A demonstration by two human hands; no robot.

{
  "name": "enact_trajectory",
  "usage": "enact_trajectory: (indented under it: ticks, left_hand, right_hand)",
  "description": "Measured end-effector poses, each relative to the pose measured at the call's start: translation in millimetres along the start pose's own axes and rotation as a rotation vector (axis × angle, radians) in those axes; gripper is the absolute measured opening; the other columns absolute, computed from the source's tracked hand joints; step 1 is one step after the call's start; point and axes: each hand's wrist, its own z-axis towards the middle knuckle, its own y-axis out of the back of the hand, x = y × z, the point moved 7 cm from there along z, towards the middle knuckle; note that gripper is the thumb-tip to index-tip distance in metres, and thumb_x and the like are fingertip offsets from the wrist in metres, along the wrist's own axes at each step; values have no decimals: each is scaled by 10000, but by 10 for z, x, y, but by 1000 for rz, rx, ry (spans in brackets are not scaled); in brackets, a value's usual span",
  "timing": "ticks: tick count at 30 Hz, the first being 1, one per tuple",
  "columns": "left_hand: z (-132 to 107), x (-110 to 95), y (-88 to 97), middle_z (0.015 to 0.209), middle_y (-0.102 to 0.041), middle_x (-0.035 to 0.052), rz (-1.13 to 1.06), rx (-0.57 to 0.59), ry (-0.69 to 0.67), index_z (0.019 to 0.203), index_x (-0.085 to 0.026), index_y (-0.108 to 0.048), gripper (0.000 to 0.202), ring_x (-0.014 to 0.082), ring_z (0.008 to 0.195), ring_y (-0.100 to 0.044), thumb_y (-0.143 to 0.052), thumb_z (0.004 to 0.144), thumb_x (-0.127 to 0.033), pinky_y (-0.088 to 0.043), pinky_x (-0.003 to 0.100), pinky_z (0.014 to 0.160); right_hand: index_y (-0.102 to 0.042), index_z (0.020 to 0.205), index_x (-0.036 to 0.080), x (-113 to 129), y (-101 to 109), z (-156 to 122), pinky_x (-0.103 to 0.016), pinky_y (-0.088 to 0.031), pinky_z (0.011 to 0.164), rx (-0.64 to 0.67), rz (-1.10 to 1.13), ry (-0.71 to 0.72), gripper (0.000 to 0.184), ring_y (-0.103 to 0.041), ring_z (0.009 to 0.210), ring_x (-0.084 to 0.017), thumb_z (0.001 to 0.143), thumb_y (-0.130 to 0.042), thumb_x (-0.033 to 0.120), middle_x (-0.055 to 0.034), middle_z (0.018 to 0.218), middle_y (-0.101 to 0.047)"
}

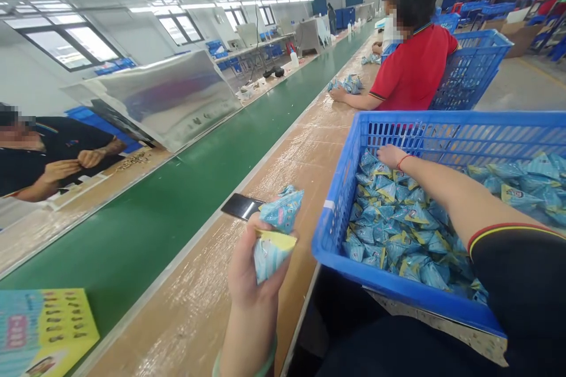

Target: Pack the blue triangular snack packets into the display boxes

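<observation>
My left hand (252,271) is raised over the wooden bench edge and grips two small blue and yellow triangular packets (276,230). My right hand (391,156) reaches into a blue plastic crate (333,230) at my right and rests on the heap of the same blue packets (398,224) at its far left corner. The fingers are down among the packets, and whether they hold one is hidden. A red string circles that wrist.
A black phone (241,206) lies on the bench by the green conveyor belt (177,200). A person in a red shirt (413,65) sits ahead with packets. Another person (48,159) sits across the belt. A printed card (44,330) lies at lower left.
</observation>
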Motion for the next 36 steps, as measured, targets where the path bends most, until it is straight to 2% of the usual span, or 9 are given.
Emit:
enact_trajectory:
  ticks: [5, 9, 11, 13, 16, 21, 27, 32, 36]
  left_hand:
    - [-20, -62, 114, 830, -720, 0, 0, -31, -40, 685, -276, -735, 225, 201, 879, -689, -826, 739, -474, -554, 228, 589]
    - [1, -1, 183, 792, -715, -3, -59, -57, -44, 777, -288, -775, 227, 226, 965, -704, -852, 700, -486, -578, 229, 616]
    - [22, 63, 160, 876, -740, 5, -83, -66, -21, 850, -293, -794, 261, 236, 1009, -703, -853, 692, -492, -588, 233, 636]
    - [34, 108, 114, 990, -753, 28, -74, -66, -10, 920, -288, -801, 296, 245, 1024, -703, -823, 723, -508, -597, 250, 658]
    - [27, 139, 87, 1052, -752, 43, -41, -92, -12, 960, -271, -797, 341, 224, 948, -715, -813, 732, -524, -605, 276, 695]
    - [25, 175, 162, 1051, -753, 75, 81, -167, -44, 1014, -207, -766, 528, 166, 818, -702, -773, 734, -655, -580, 253, 694]
    - [80, 22, 127, 1100, -747, 137, 225, -15, -178, 1129, -166, -716, 951, 250, 954, -717, -654, 560, -925, -579, 295, 722]
    - [39, -118, 223, 919, -756, 68, 382, -14, -153, 1039, -185, -687, 664, 188, 756, -691, -885, 570, -611, -531, 242, 604]
    - [7, -47, 352, 886, -738, 47, 363, -75, -69, 1008, -193, -674, 543, 185, 750, -668, -882, 574, -445, -530, 255, 609]
  right_hand:
    - [-764, 823, 66, -414, 754, -215, -311, -383, 651, -58, 32, -34, 233, -601, 689, -179, 883, -597, 219, -173, 824, -730]
    - [-770, 1057, 208, -705, 1986, -929, -413, -424, 692, -742, 99, -66, 512, -619, 828, -274, 1013, -295, 394, -105, 808, -712]
    - [-738, 1104, 385, -517, 2399, -1353, -457, -450, 713, -1006, 146, 18, 539, -609, 886, -310, 1019, -215, 481, -59, 808, -697]
    - [-737, 1049, 334, -211, 2633, -1680, -459, -462, 746, -1187, 179, 53, 504, -602, 904, -311, 1018, -262, 500, -89, 867, -678]
    - [-682, 897, 183, 378, 2727, -1804, -424, -458, 735, -1144, 138, 222, 543, -587, 870, -279, 1046, -234, 450, -139, 879, -630]
    - [-639, 875, 177, 1035, 2712, -1688, -376, -424, 740, -981, 50, 510, 500, -559, 856, -215, 1071, -261, 438, -80, 849, -588]
    - [-689, 879, 163, 1781, 2656, -1466, -348, -377, 769, -688, -200, 748, 244, -573, 824, -172, 1012, -512, 263, -49, 826, -639]
    - [-689, 850, 161, 2352, 2641, -1388, -328, -369, 754, -595, -357, 859, 218, -612, 894, -180, 980, -518, 124, -53, 897, -691]
    - [-676, 918, 168, 2470, 2706, -1376, -333, -373, 758, -610, -332, 910, 201, -617, 967, -203, 1015, -529, 264, -59, 1027, -686]
